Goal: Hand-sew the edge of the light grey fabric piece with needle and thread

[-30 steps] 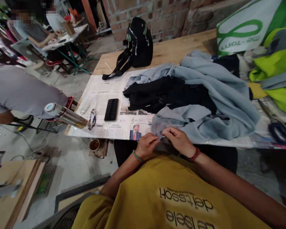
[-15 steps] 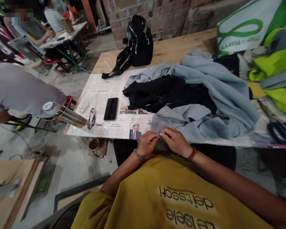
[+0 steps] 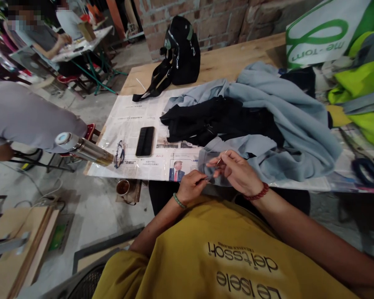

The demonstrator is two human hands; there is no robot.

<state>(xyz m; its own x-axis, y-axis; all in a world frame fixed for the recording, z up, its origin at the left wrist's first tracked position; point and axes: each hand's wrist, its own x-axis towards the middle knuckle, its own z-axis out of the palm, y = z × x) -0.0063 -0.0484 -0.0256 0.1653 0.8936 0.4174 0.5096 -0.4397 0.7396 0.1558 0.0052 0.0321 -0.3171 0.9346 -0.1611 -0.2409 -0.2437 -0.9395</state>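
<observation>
My left hand (image 3: 191,185), with a green bead bracelet, pinches the hem edge of a grey-blue garment (image 3: 299,112) at the table's front edge. Slightly above and to its right, my right hand (image 3: 237,170), wearing a red bead bracelet, is closed at thumb and forefinger on a thin, shiny sewing needle (image 3: 220,160). Any thread is too fine to make out. The garment lies crumpled across the table, its near part hanging by my lap. On top of it rests a black cloth piece (image 3: 212,120).
Newspaper (image 3: 121,112) covers the table. On it lie a phone (image 3: 145,141), eyeglasses (image 3: 119,154) and a steel flask (image 3: 87,149). Dark-handled scissors (image 3: 367,170) sit at right, by neon-yellow clothing (image 3: 358,83). A black bag (image 3: 185,54) stands behind. A person (image 3: 34,110) sits left.
My right hand has lifted away from the left one, up and to the right, with the needle between its fingertips. The left hand keeps its pinch on the hem.
</observation>
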